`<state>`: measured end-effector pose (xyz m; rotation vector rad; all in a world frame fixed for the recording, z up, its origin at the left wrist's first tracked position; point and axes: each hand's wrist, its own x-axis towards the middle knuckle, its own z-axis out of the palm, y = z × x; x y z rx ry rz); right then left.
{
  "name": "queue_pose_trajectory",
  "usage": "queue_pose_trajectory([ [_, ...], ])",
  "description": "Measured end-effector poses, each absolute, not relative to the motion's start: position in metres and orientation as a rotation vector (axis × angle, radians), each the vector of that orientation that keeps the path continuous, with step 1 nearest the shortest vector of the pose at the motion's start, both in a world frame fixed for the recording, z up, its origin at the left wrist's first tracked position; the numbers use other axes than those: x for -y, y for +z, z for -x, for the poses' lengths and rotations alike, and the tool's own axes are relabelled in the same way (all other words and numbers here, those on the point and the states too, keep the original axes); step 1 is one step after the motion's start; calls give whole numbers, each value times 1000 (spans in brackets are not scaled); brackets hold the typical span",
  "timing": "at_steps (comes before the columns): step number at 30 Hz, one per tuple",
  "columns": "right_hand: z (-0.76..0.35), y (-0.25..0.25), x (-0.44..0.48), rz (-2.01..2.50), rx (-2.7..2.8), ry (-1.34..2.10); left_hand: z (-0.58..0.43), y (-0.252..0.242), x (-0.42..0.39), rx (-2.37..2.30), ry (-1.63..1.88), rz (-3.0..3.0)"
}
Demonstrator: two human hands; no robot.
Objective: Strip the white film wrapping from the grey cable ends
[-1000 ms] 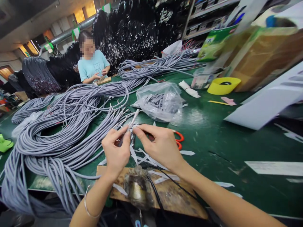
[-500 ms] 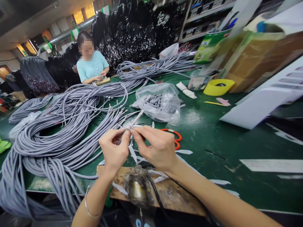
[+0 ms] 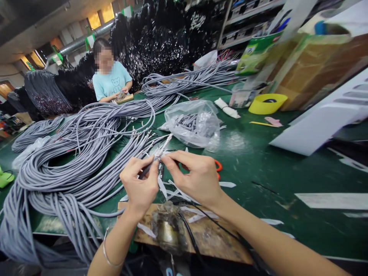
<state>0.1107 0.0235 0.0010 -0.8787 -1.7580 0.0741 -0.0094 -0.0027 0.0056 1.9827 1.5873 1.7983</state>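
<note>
My left hand [image 3: 140,186] is closed around a grey cable, thumb and index finger pinching it near its stripped end. From that grip a silvery braided shield [image 3: 165,145] points up and away over the table. My right hand [image 3: 197,176] is closed too, its thumb and index fingertips pinched at the base of the braid, beside the left thumb. What exactly lies between the right fingertips is hidden. Below both hands, a small motor-like metal cylinder [image 3: 170,230] wrapped in clear film sits on a wooden board [image 3: 221,245]. White strips lie around it.
Grey cable coils [image 3: 86,153] fill the left side. Ahead lies a clear plastic bag [image 3: 198,128] of short grey pieces. Orange-red scissor-like handles [image 3: 219,165] show behind my right hand. A yellow ring-shaped container [image 3: 267,104] stands at right. Another person [image 3: 112,80] works across the table.
My right hand has shifted slightly right, its fingertips drawing a little apart from the left ones, and covers more of the orange-red handles. The left hand keeps its grip on the cable.
</note>
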Motion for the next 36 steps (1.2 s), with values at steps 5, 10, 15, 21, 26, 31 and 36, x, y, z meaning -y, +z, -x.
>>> queue_pose_trajectory([
  [5, -111, 1, -26, 920, 1713, 398, 7, 5, 4, -1603, 1794, -2174],
  [10, -97, -6, -9, 639, 1705, -50, 11, 5, -5, -1736, 1686, -2005],
  [15, -89, -6, -1, 400, 1750, -116, 19, 6, -15, -1712, 1610, -1664],
  [21, -108, -3, -28, 925, 1715, -6, 14, 9, -9, -1496, 1612, -1501],
  [26, -107, -5, -28, 957, 1745, 53, 11, 8, -7, -1487, 1612, -1513],
  [31, -108, -3, -29, 990, 1725, 201, 10, 5, -6, -1491, 1616, -1586],
  [36, -105, -4, -27, 977, 1689, 324, 10, 4, -3, -1617, 1654, -1961],
])
